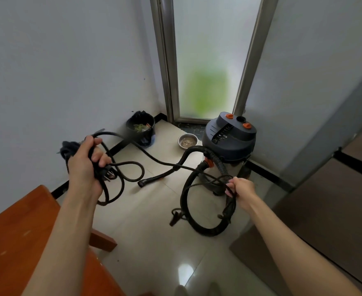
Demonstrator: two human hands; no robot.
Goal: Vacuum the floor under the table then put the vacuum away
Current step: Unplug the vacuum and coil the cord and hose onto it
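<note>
While the canister vacuum [229,144] is standing on the tiled floor [154,242] in the corner by the frosted glass door [210,60], the left hand [86,165] is gripping a bundle of coiled black power cord [120,167], fingers curled round several loops. The right hand [243,190] is pinching a strand of the same cord just in front of the vacuum, where it is crossing the ribbed hose [216,223] looping on the floor. Left of the vacuum a metal bowl [187,141] and a lined waste bin [140,130] are sitting near the wall. A wooden worktop [15,242] is showing well to the vacuum's left.
</note>
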